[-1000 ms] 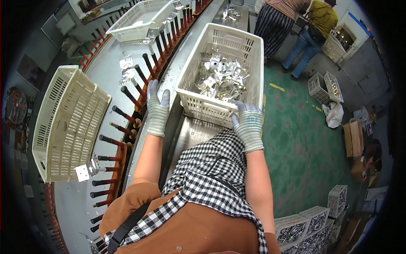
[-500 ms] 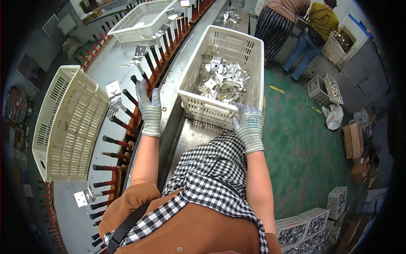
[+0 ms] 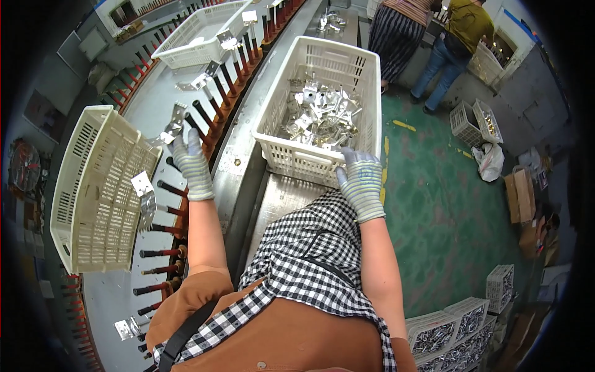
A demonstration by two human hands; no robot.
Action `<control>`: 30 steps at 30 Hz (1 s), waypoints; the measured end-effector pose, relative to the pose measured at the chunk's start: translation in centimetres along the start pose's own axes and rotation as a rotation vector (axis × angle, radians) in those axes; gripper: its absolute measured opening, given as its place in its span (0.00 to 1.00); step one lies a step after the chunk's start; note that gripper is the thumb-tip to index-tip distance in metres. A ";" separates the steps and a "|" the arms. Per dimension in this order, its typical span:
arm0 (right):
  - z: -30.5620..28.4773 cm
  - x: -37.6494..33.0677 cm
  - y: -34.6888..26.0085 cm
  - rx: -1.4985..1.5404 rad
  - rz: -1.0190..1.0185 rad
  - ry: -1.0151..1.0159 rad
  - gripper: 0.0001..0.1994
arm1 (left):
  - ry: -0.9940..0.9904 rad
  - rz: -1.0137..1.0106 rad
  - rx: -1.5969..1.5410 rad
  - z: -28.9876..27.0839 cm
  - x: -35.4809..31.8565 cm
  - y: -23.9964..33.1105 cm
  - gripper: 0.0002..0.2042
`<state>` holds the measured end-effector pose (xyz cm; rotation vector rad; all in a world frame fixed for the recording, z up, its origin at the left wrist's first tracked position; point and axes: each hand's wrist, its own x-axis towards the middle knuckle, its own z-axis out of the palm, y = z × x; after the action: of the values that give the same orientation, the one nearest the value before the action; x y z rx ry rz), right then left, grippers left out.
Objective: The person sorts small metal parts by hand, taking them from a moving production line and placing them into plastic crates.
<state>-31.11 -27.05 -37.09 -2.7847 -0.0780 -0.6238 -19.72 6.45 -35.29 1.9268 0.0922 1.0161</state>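
The left hand (image 3: 193, 166), in a striped grey glove, reaches over the row of black-sleeved red rods (image 3: 227, 77), its fingertips just beside a shiny bent metal bracket (image 3: 173, 127). The right hand (image 3: 362, 185), gloved alike, lies against the near right corner of a white slotted plastic crate (image 3: 304, 167), thumb apart from the fingers. I cannot tell whether either hand is closed on anything, since the left fingertips overlap the rods and bracket and the right ones meet the rim.

The crate stands ahead of the checked apron (image 3: 310, 248), with a heap of loose silvery metal parts (image 3: 322, 111) inside. Rods rise close around the left hand, and past them a second white crate (image 3: 105, 192) stands tilted, crowding that side; a hanging bracket (image 3: 142, 184) overlaps its edge. Farther up the grey table (image 3: 114, 304) sits a third, shallower crate (image 3: 201, 34). To the right, on the green floor (image 3: 440, 204), are a white bag (image 3: 488, 162) and stacked crates of metal pieces (image 3: 446, 332). Two co-workers (image 3: 462, 34) stand beyond.
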 end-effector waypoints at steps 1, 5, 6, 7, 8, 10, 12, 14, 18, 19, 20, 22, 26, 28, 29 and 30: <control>0.0 0.0 0.0 -0.001 0.008 0.002 0.21 | 0.018 -0.051 0.093 -0.7 -0.3 0.8 0.22; -0.2 0.0 0.0 0.006 -0.003 0.005 0.22 | 0.299 0.138 -0.081 -1.7 -0.3 4.6 0.18; -0.3 0.0 0.1 -0.009 -0.007 -0.006 0.21 | 0.304 0.149 -0.146 -1.8 -0.4 5.8 0.17; -0.3 0.1 0.0 -0.005 -0.018 -0.015 0.21 | 0.319 0.156 -0.201 -2.2 -0.6 7.7 0.17; -0.3 0.1 -0.1 0.015 -0.025 0.012 0.22 | 0.309 0.157 -0.286 -2.1 -0.8 9.1 0.17; -0.5 0.2 -0.2 0.007 0.008 0.001 0.22 | 0.265 0.203 -0.432 -1.0 -1.1 10.4 0.16; -0.6 0.1 -0.3 -0.007 0.000 -0.005 0.22 | 0.164 0.250 -0.469 0.1 -2.6 12.2 0.14; -0.5 0.0 -0.3 -0.024 0.015 -0.021 0.24 | -0.126 0.091 -0.376 1.6 -3.4 12.1 0.08; -0.5 0.2 -0.5 -0.026 0.024 -0.069 0.23 | -0.746 0.167 -0.144 3.7 -5.4 12.9 0.17; -0.5 0.3 -0.5 -0.029 0.020 -0.069 0.23 | -0.743 0.202 -0.204 4.5 -6.1 11.6 0.17; -0.5 0.4 -0.4 -0.025 0.008 -0.069 0.23 | -0.711 0.227 -0.148 4.5 -6.8 10.3 0.18; -0.2 0.1 -0.2 -0.024 0.010 -0.057 0.23 | -0.603 0.179 -0.141 4.0 -6.8 9.4 0.19; -0.4 0.1 -0.2 -0.024 0.006 -0.020 0.22 | -0.426 0.036 -0.176 2.7 -5.3 7.6 0.24; -0.5 0.1 -0.3 -0.021 0.005 -0.018 0.22 | -0.371 0.059 -0.083 2.3 -4.6 6.3 0.24; -0.5 0.1 -0.3 -0.023 0.005 -0.018 0.22 | -0.349 0.068 -0.090 2.2 -4.3 4.8 0.24; -0.5 0.1 -0.3 -0.024 0.011 -0.016 0.22 | -0.314 0.054 -0.042 2.0 -4.1 4.5 0.25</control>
<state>-31.30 -26.92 -36.52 -2.8114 -0.0594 -0.6035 -22.46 0.68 -34.82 2.0348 -0.1594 0.7325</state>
